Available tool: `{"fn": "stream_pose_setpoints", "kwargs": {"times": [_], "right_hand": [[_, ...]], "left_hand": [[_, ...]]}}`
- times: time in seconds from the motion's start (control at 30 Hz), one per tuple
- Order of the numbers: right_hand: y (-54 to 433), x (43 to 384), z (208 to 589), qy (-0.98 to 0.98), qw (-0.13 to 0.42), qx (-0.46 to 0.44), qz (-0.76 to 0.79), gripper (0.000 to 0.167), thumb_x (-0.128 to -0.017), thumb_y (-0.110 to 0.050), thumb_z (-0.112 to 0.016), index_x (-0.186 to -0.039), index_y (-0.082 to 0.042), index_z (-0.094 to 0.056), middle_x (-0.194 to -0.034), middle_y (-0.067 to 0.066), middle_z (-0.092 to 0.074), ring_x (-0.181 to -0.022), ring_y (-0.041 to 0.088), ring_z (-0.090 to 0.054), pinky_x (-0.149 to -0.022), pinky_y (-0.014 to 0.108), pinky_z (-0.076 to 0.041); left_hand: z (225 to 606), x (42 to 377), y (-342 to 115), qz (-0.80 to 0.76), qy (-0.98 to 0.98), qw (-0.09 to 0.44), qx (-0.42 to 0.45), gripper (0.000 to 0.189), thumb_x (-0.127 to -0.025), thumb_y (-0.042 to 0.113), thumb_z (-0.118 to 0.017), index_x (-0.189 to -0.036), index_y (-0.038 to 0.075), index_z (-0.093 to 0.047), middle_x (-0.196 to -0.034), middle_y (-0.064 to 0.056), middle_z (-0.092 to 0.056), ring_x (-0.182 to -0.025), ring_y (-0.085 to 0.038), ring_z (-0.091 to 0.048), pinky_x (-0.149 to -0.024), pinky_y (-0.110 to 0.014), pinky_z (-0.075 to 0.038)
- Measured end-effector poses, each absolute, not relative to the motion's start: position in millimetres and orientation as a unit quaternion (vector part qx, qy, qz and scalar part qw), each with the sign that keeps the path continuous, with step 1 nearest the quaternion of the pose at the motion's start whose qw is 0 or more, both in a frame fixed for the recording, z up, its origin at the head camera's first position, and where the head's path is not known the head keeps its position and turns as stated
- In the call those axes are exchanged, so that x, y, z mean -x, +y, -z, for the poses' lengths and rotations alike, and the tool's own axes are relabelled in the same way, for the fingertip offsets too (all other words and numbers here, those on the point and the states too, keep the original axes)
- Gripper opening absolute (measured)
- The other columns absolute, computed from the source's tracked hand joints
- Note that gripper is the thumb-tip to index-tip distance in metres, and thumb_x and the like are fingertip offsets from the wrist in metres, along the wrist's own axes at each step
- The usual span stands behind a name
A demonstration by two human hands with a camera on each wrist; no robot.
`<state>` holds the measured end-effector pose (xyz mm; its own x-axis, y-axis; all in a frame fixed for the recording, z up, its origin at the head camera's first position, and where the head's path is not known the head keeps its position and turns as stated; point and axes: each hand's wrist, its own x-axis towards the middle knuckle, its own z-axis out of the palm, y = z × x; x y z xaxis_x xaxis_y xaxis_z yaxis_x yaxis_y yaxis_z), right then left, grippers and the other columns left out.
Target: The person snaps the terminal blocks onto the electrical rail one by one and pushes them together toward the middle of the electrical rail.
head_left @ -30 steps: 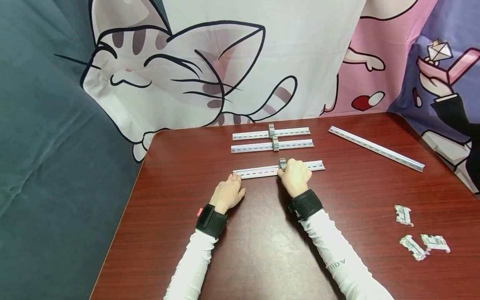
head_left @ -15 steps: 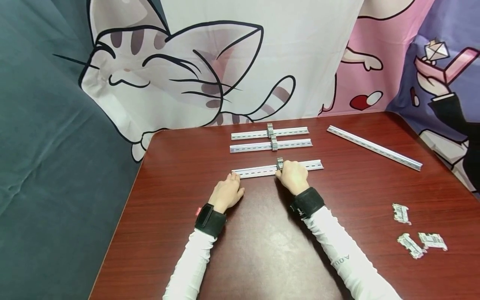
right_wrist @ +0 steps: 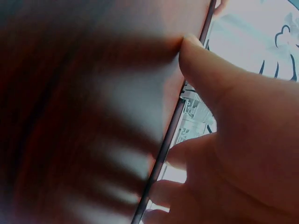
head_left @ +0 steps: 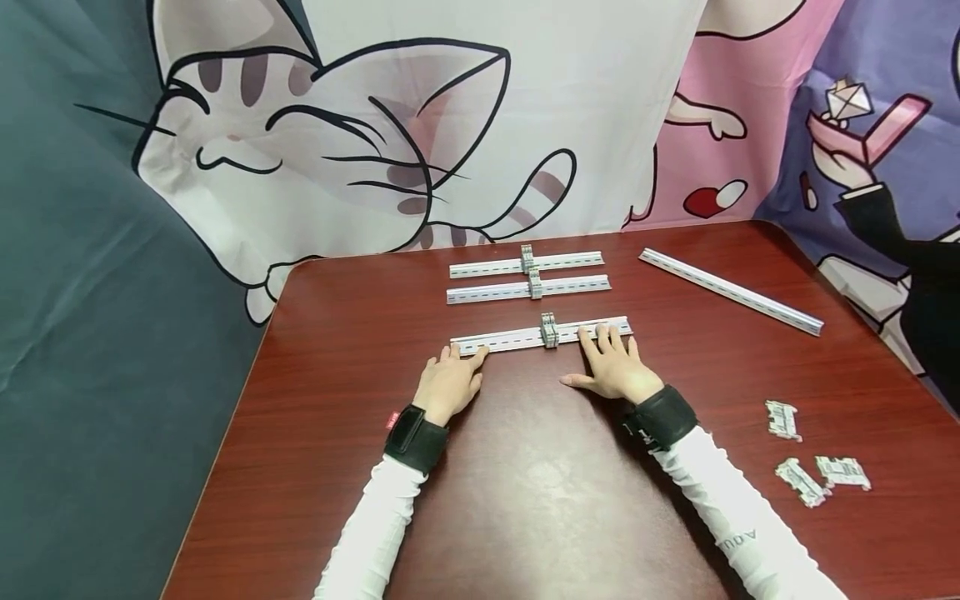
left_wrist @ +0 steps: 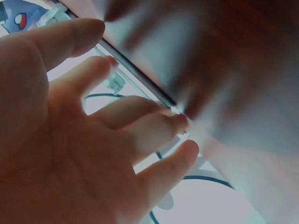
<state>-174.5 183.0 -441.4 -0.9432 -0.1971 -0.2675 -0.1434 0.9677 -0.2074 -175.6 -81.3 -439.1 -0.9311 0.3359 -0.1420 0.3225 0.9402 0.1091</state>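
Observation:
The nearest slotted metal DIN rail (head_left: 506,340) lies across the table in the head view, with a small stack of grey terminal blocks (head_left: 550,331) clipped on near its middle. My left hand (head_left: 447,385) touches the rail's left end with its fingertips, its index finger reaching along the front edge. On the right part of the rail rest the spread fingers of my right hand (head_left: 617,371), its thumb pointing left over the table. In the right wrist view, the terminal blocks (right_wrist: 189,109) show between thumb and index finger. Relaxed fingers meet the rail edge (left_wrist: 140,77) in the left wrist view.
Behind lie two more rails, a middle one (head_left: 487,292) and a far one (head_left: 483,269), each carrying terminal blocks. A bare rail (head_left: 731,290) slants at the back right. Loose terminal blocks lie at the right: one (head_left: 783,420) apart, two (head_left: 843,472) close together.
My right hand has let go of the terminal blocks, moved right and spread its fingers on the rail. My left index finger now reaches onto the rail. The head view has shifted slightly.

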Motion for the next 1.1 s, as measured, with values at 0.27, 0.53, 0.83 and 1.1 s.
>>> {"fn": "stream_pose_setpoints", "kwargs": {"times": [0.27,0.53,0.83,1.1], "right_hand": [[177,180,437,0.979,0.155,0.105,0.079,0.086,-0.091,-0.054,-0.054,-0.150,0.001,-0.024,-0.150,0.038,-0.020,-0.141,0.054,-0.016,-0.112,0.064,-0.019],[175,188,437,0.978,0.158,0.110,0.079,0.085,-0.092,-0.054,-0.053,-0.151,0.000,-0.022,-0.150,0.037,-0.020,-0.141,0.052,-0.017,-0.114,0.060,-0.020],[180,202,442,0.974,0.181,0.108,0.087,0.085,-0.093,-0.053,-0.051,-0.153,-0.002,-0.017,-0.153,0.034,-0.014,-0.143,0.050,-0.011,-0.115,0.061,-0.017],[179,211,436,0.974,0.185,0.105,0.080,0.083,-0.094,-0.053,-0.049,-0.152,-0.001,-0.018,-0.153,0.034,-0.016,-0.143,0.050,-0.012,-0.114,0.062,-0.017]], "left_hand": [[440,176,-67,-0.054,0.977,0.100,-0.181,0.063,-0.097,0.038,-0.053,-0.148,0.005,-0.035,-0.149,-0.027,-0.035,-0.140,-0.039,-0.033,-0.112,-0.047,-0.032],[441,188,-64,-0.075,0.972,0.148,-0.167,0.071,-0.098,0.045,-0.047,-0.151,0.004,-0.025,-0.153,-0.027,-0.026,-0.144,-0.040,-0.025,-0.116,-0.047,-0.026],[440,204,-66,-0.079,0.969,0.153,-0.178,0.069,-0.099,0.044,-0.046,-0.151,0.004,-0.026,-0.153,-0.027,-0.027,-0.144,-0.039,-0.025,-0.116,-0.047,-0.026],[444,214,-64,-0.070,0.970,0.144,-0.181,0.069,-0.099,0.044,-0.046,-0.151,0.003,-0.025,-0.153,-0.027,-0.027,-0.143,-0.038,-0.027,-0.116,-0.046,-0.026]]}}
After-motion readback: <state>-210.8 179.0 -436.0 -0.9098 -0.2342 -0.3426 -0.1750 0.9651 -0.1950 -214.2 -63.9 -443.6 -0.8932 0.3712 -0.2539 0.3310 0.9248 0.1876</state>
